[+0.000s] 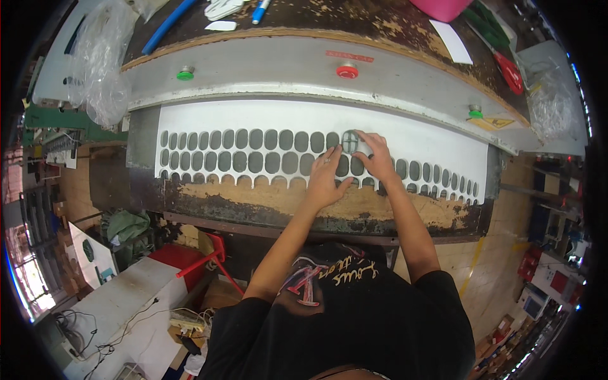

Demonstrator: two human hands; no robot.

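Note:
A long white sheet (418, 132) lies across the work table, with rows of oval holes cut through it and a scalloped near edge. On its uncut strip, at the end of the farthest row of holes, sits a small oval cutting die (349, 141) with cross bars inside. My right hand (376, 156) has its thumb and fingers round the die's right side. Stretched out over the holes, my left hand (325, 180) lies on the sheet with its fingertips close by the die's left edge; whether they touch it I cannot tell.
Beyond the sheet runs a grey machine beam (266, 66) with a red push button (347, 71) and green buttons (185, 74) on its front. On top are a blue marker (260, 11), a blue tube (168, 26) and red-handled scissors (508, 73). Clear plastic (104, 69) hangs at left.

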